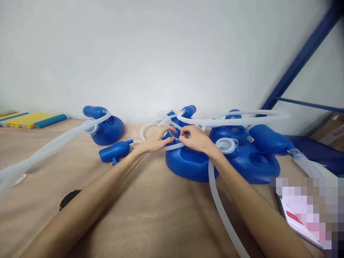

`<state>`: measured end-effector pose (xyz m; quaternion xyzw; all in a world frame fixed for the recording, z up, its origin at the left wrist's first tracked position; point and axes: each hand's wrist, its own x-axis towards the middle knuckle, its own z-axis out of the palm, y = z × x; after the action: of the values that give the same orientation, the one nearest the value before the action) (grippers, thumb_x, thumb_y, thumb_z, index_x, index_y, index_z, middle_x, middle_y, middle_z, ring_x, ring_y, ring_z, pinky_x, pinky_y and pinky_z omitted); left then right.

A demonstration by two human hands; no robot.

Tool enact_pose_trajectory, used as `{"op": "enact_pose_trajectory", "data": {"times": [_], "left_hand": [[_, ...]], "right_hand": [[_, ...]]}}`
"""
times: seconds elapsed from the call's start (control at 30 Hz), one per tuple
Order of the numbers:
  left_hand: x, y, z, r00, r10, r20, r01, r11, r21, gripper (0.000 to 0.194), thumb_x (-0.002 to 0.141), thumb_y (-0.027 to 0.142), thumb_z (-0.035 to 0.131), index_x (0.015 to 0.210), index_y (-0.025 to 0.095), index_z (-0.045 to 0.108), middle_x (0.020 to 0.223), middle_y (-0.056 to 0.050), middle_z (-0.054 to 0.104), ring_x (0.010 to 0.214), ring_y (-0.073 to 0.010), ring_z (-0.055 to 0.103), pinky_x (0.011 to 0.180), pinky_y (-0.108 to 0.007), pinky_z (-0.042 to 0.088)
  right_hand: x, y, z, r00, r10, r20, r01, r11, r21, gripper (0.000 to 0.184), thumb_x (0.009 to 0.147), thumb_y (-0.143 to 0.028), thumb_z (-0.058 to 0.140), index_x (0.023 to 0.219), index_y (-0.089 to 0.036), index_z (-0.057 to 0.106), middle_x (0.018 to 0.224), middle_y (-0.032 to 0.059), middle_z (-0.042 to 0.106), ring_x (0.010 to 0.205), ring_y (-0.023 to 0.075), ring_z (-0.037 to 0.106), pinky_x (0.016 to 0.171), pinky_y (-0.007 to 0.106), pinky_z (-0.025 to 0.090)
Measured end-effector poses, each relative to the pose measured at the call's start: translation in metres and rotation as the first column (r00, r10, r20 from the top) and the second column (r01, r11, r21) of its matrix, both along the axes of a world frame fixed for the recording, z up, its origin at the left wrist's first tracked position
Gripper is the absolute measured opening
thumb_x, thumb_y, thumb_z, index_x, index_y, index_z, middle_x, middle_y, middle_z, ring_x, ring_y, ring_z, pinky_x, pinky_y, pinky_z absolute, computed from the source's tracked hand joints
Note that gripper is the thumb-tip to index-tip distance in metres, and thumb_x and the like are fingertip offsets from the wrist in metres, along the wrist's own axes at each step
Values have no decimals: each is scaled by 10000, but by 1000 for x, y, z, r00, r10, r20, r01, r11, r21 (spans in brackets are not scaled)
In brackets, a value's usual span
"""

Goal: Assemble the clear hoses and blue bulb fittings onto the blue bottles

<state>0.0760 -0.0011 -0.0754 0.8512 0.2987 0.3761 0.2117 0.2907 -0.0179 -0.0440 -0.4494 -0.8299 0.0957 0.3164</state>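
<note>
At the middle of the table, both my hands are over a blue plastic bottle [188, 165] with a moulded handle, lying on its side. My left hand [158, 139] has its thumb and fingers apart, close to a blue part [168, 138] behind the bottle. My right hand [196, 138] is closed in a pinch; what its fingertips hold is too small to make out. A white corrugated hose [217, 199] runs from beneath my right wrist toward the front edge. Another loop of white hose [173, 146] passes below my fingers.
Another blue bottle with a hose [109, 130] stands left, near a small blue cylinder [115, 152]. More blue bottles [255, 163] crowd the right, one with an open white-rimmed mouth [225, 145]. Yellow and blue rods [32, 120] lie far left. A tablet-like screen [298, 222] is at lower right.
</note>
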Motion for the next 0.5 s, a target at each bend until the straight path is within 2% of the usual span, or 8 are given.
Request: {"op": "enact_pose_trajectory", "data": {"times": [0.17, 0.27, 0.33, 0.4, 0.43, 0.5], "left_hand": [[4, -10, -9, 996, 34, 83, -40, 996, 73, 307, 942, 373, 570, 1163, 171, 635, 1348, -127, 668, 1280, -249, 595, 1127, -398, 451], [0, -15, -7, 998, 56, 36, -59, 995, 78, 399, 974, 436, 561, 1261, 163, 611, 1340, -141, 664, 1272, -258, 590, 1130, -404, 444], [-7, -15, 2, 997, 25, -68, -23, 999, 24, 540, 966, 507, 578, 1373, 152, 568, 1419, -150, 620, 1323, -268, 563, 1164, -404, 414], [-20, -12, 16, 987, -12, -161, 0, 997, -78, 622, 991, 570, 501, 1449, 150, 533, 1491, -144, 572, 1350, -265, 550, 1161, -389, 415], [-27, -11, 23, 982, -4, -187, -22, 990, -137, 625, 1017, 590, 421, 1447, 153, 544, 1496, -136, 571, 1335, -259, 562, 1132, -377, 438], [-45, -6, 37, 961, 104, -258, -161, 964, -212, 630, 1049, 585, 281, 1361, 151, 614, 1403, -130, 640, 1220, -250, 630, 1022, -349, 499]], "right_hand": [[2, 3, -3, 1000, 23, -15, -23, 1000, 6, 272, 848, -364, 597, 653, -174, 610, 701, 21, 636, 681, 154, 548, 678, 311, 394], [3, 3, -4, 1000, 9, 11, -10, 1000, 20, 185, 834, -299, 589, 709, -174, 645, 748, 24, 655, 723, 163, 581, 694, 310, 406], [4, 2, -4, 999, 9, 47, -10, 999, 32, 161, 843, -275, 575, 766, -178, 678, 776, 25, 665, 741, 170, 593, 699, 313, 409], [7, 0, 0, 991, 25, 132, -30, 999, 40, 183, 874, -269, 549, 838, -190, 710, 847, 31, 690, 792, 182, 613, 728, 322, 424], [9, -2, 3, 982, 38, 185, -45, 998, 35, 196, 886, -267, 541, 880, -198, 724, 900, 33, 704, 831, 190, 625, 751, 329, 435], [15, -7, 12, 958, 63, 280, -64, 998, -7, 215, 898, -274, 548, 968, -217, 743, 998, 37, 723, 900, 207, 644, 788, 343, 459]]}}
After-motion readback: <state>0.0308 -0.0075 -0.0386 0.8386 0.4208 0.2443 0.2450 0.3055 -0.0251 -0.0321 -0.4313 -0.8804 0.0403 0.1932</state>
